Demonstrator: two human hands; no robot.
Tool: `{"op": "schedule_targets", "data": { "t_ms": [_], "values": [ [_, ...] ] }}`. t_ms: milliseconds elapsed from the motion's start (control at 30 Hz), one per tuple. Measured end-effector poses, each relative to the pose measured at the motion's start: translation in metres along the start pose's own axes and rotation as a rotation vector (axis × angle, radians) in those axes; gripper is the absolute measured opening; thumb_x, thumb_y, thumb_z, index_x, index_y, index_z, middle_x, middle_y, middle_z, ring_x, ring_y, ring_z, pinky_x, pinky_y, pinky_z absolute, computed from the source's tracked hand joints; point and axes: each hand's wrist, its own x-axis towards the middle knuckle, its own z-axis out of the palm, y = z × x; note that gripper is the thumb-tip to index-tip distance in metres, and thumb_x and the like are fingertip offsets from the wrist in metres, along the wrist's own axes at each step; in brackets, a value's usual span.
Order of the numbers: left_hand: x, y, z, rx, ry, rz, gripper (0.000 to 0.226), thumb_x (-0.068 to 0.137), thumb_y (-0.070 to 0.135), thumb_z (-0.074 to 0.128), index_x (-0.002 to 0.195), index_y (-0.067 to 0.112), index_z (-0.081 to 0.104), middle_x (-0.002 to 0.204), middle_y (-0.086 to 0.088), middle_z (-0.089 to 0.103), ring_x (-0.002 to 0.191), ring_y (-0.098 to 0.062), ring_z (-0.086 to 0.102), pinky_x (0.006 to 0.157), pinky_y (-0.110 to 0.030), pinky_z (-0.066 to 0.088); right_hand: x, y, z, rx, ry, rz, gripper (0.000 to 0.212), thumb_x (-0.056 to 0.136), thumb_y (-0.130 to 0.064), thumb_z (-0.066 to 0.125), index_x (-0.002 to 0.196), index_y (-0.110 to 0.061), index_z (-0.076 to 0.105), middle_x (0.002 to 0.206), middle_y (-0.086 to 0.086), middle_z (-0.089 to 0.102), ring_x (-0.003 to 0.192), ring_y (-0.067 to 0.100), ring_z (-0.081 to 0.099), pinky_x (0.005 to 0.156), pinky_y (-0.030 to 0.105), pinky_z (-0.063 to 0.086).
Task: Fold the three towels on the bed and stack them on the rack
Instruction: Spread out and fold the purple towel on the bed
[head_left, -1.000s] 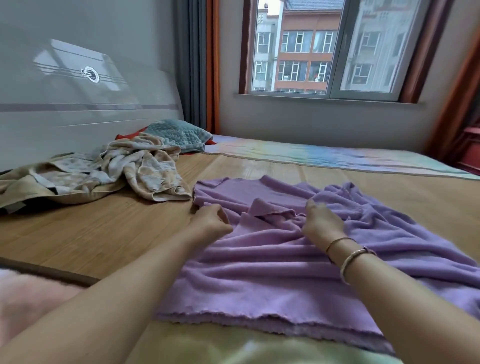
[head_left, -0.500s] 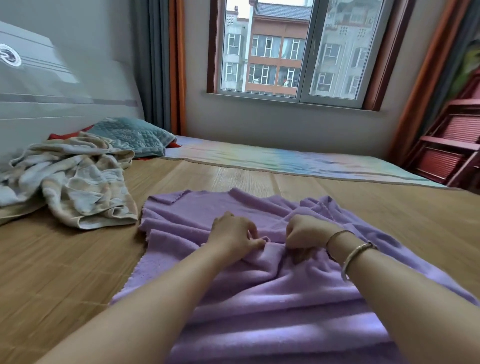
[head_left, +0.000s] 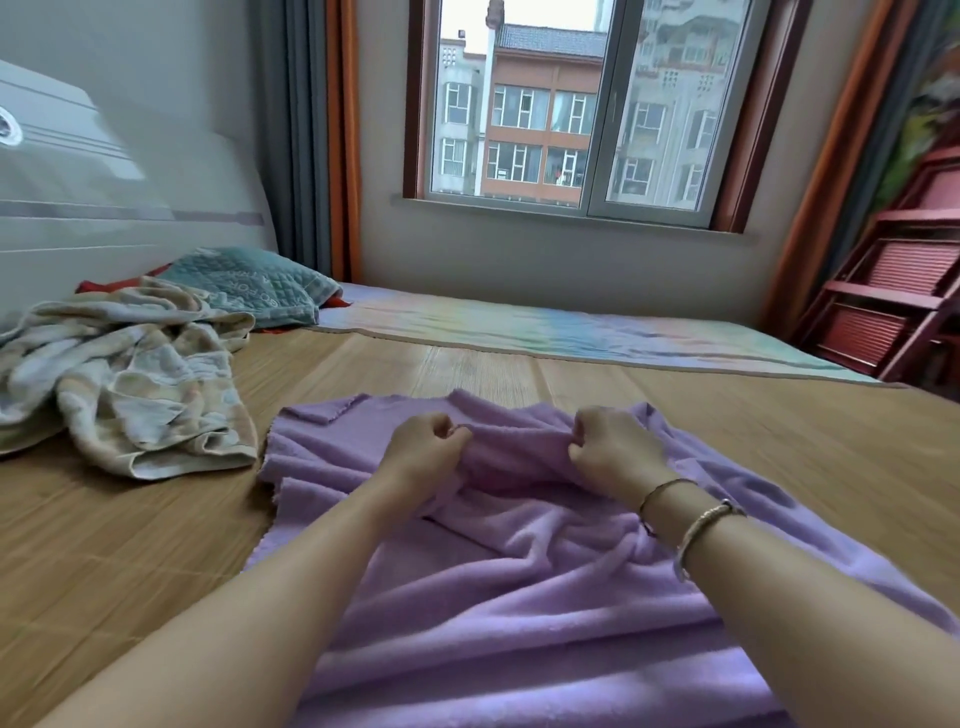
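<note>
A wrinkled purple towel (head_left: 519, 587) lies spread on the bed's bamboo mat (head_left: 130, 525) right in front of me. My left hand (head_left: 423, 452) pinches a raised fold of it near the far edge. My right hand (head_left: 610, 449), with bracelets on the wrist, grips the same fold a little to the right. A crumpled beige patterned towel (head_left: 140, 384) lies in a heap at the left by the headboard. The red rack (head_left: 893, 306) stands at the right past the bed's far corner.
A teal quilted pillow (head_left: 249, 283) sits on something red behind the beige heap. A pastel striped sheet (head_left: 571, 332) covers the bed's far side under the window. The white headboard (head_left: 104, 197) runs along the left.
Both hands came together from apart and gathered a fold of the purple towel, then drew slightly apart holding it. My view has swung right, bringing the red rack into sight.
</note>
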Motion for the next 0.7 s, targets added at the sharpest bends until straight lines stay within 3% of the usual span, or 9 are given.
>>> {"op": "schedule_targets", "data": {
  "t_ms": [67,167,233,300,367,467,600,700],
  "values": [
    [0.007,-0.009,-0.016,-0.033,-0.002,0.005,0.041,0.088,0.024,0.056,0.055,0.017,0.033,0.053,0.004,0.032,0.052,-0.011,0.031,0.053,-0.028,0.027,0.012,-0.024,0.009,0.099,0.065,-0.001,0.016,0.084,-0.017,0.052,0.098,-0.017,0.059,0.104,0.009,0.063,0.104,0.031,0.056,0.077,0.032,0.043],
    [0.017,-0.041,-0.038,-0.029,-0.031,-0.069,0.041,0.088,0.019,0.058,0.051,0.017,0.040,0.048,0.009,0.037,0.055,-0.010,0.036,0.056,-0.028,0.029,0.032,-0.072,0.028,0.282,0.162,-0.061,0.013,0.086,-0.019,0.054,0.098,-0.020,0.059,0.113,0.007,0.051,0.114,0.029,0.045,0.095,0.044,0.041],
    [0.023,-0.068,-0.052,-0.015,-0.016,-0.123,0.039,0.091,0.018,0.056,0.052,0.018,0.051,0.051,0.010,0.050,0.060,-0.011,0.048,0.062,-0.027,0.036,0.045,-0.105,0.044,0.356,0.197,-0.113,0.012,0.087,-0.019,0.052,0.098,-0.021,0.057,0.117,0.004,0.049,0.115,0.026,0.043,0.102,0.048,0.033],
    [0.033,-0.091,-0.064,0.037,0.025,-0.158,0.030,0.091,0.020,0.054,0.062,0.021,0.062,0.070,0.005,0.066,0.078,-0.014,0.061,0.072,-0.026,0.043,0.057,-0.133,0.060,0.402,0.176,-0.193,0.012,0.089,-0.018,0.050,0.099,-0.022,0.056,0.117,0.002,0.053,0.110,0.025,0.049,0.103,0.048,0.030],
    [0.049,-0.116,-0.079,0.168,0.078,-0.192,0.015,0.088,0.020,0.054,0.083,0.023,0.067,0.095,0.000,0.070,0.096,-0.017,0.063,0.083,-0.026,0.046,0.072,-0.162,0.080,0.496,0.127,-0.311,0.010,0.090,-0.018,0.051,0.097,-0.022,0.056,0.113,0.002,0.055,0.101,0.025,0.054,0.100,0.046,0.037],
    [0.075,-0.143,-0.087,0.236,0.084,-0.208,0.029,0.082,0.014,0.051,0.107,0.022,0.062,0.116,-0.002,0.063,0.113,-0.021,0.055,0.099,-0.029,0.043,0.084,-0.180,0.115,0.637,-0.006,-0.384,0.011,0.090,-0.018,0.053,0.086,-0.027,0.051,0.100,0.002,0.059,0.090,0.021,0.060,0.085,0.034,0.048],
    [0.111,-0.166,-0.074,0.480,0.066,-0.200,0.034,0.085,0.023,0.051,0.119,0.023,0.053,0.128,-0.001,0.054,0.123,-0.026,0.043,0.101,-0.034,0.039,0.099,-0.175,0.168,0.690,-0.138,-0.346,0.013,0.080,-0.018,0.054,0.074,-0.029,0.059,0.082,-0.005,0.070,0.083,0.014,0.065,0.081,0.033,0.051],
    [0.131,-0.177,-0.066,0.455,0.146,-0.199,0.021,0.085,0.018,0.053,0.105,0.021,0.059,0.121,-0.002,0.056,0.110,-0.023,0.053,0.093,-0.035,0.045,0.108,-0.171,0.175,0.795,-0.227,-0.295,0.023,0.073,-0.007,0.055,0.070,-0.025,0.068,0.081,-0.006,0.072,0.083,0.014,0.065,0.077,0.024,0.048]
  ]
}}
